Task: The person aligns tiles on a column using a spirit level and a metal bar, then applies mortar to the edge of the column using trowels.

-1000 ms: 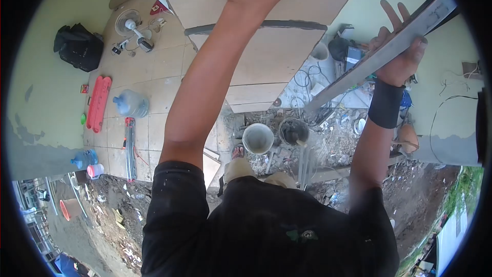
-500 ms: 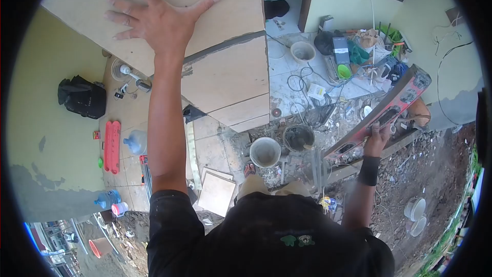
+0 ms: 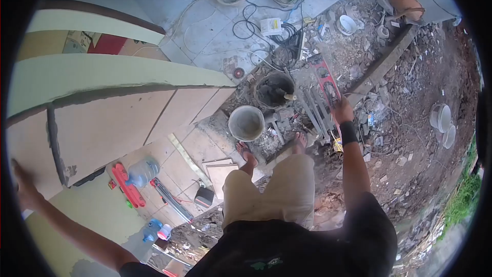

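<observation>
My right hand (image 3: pixel 342 109) is closed around a red and grey spirit level (image 3: pixel 325 79), which hangs over the rubble to the right of the buckets. At the far left edge, my left hand (image 3: pixel 24 187) is against a large beige tile (image 3: pixel 31 149) on the wall; its fingers are partly smeared and cut by the dark rim of the view. Dark grey mortar (image 3: pixel 55 143) fills the joint beside that tile. More beige tiles (image 3: pixel 113 128) continue along the wall towards the middle.
Near my feet stand a bucket of grey mix (image 3: pixel 246 123) and a dark bucket (image 3: pixel 274 90) with a tool. Metal bars (image 3: pixel 314 110) lie beside them. Cables (image 3: pixel 287 38), a water bottle (image 3: pixel 143 171), a red case (image 3: pixel 128 184) and loose tiles (image 3: pixel 221 175) are around.
The view has swung right and down, so the tiled wall now lies at the left. My left hand has gone from upper middle to the left edge; the level now points away from me.
</observation>
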`<state>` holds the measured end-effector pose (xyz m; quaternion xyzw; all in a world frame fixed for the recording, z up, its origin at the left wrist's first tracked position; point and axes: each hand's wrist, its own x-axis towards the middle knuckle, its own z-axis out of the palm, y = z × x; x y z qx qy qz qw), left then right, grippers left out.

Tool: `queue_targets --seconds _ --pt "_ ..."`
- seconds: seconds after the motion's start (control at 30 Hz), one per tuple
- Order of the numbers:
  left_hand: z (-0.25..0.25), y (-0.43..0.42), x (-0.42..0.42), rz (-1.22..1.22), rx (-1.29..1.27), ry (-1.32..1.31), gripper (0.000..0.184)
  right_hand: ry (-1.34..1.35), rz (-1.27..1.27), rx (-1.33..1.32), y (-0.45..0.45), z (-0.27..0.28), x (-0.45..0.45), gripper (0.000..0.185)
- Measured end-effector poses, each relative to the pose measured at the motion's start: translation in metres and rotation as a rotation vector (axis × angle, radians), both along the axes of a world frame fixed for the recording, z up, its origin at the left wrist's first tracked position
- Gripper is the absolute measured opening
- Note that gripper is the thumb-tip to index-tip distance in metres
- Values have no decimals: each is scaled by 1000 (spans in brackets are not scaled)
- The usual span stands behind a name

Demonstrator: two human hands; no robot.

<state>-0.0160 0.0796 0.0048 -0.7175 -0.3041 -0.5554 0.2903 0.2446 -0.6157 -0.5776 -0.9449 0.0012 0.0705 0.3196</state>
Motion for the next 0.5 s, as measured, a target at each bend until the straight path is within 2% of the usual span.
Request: queue_targets --seconds 0.03,0.1,0.17,0.2,0.23,0.27,0.33,0.4,0.5 --pt "-70 -32 6 -118 -100 10 117 34 -28 -6 -15 -48 -3 30" --pt "-279 -125 4 -335 -577 22 108 324 -84 -217 -47 -142 -2 34" --pt "-525 -236 -12 -409 -1393 -50 99 466 -129 -368 -75 -233 -5 33" --pt "-630 -285 -22 -408 -1783 -227 95 504 -166 -419 -84 -273 -11 30" --pt "-715 -322 -37 -438 -2064 -473 91 541 -220 -458 -86 -297 -13 28" --pt "-780 -351 -53 -405 -2272 -729 87 583 -273 -506 -85 -312 -16 26" --pt "-877 -388 -79 -358 -2459 -1058 79 549 -300 -630 -87 -351 -21 25" --pt "-944 -397 -113 -282 -2531 -1105 72 488 -321 -696 -100 -400 -23 25" --pt "-995 -387 -157 -180 -2600 -1112 74 440 -301 -685 -105 -441 -11 25"
